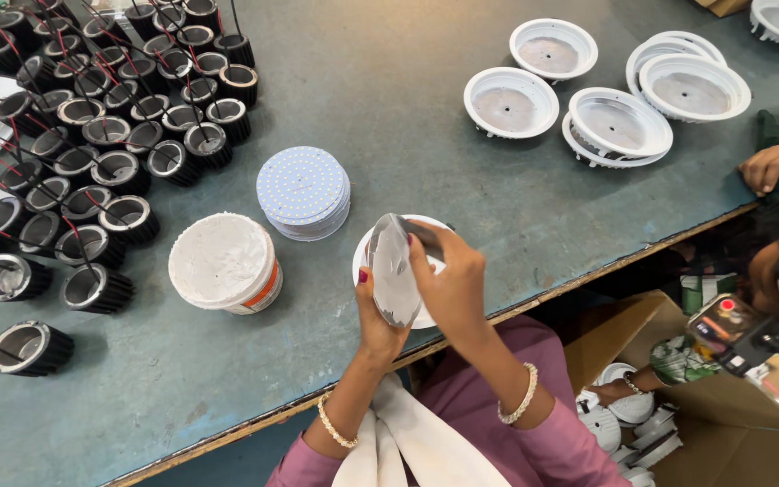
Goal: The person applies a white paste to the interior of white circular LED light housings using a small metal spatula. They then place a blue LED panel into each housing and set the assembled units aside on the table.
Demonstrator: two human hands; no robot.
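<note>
- Here, at a blue-green bench (389, 108), a worker in a mauve top holds a round disc (393, 271) on edge above a white downlight housing (362, 263) near the bench's front edge.
- The left hand (377, 316) is clenched on the disc from below, thumb on its grey-coated face; the right hand (448, 281) grips a dark tool (424, 236), only partly visible, and presses it against the disc's upper edge.
- Judging by the grey coat on the disc and the open white tub of paste (224, 261) just to the left, the step in hand looks like spreading paste over the back of the disc.
- A stack of LED boards (303, 192), white with rows of small dots, stands just beyond the tub and near the housing.
- The next move would seem to call for turning the disc flat and seating it squarely in the housing below, coated face down, without smearing the rim; that is a judgement only.
- Black finned heat sinks (110, 108) with red and black leads crowd the bench's left side.
- More empty white housings (610, 104) sit well apart at the far right.
- Another person's hand (773, 164) rests at the bench's right edge; a cardboard box (678, 424) of white parts stands below.
</note>
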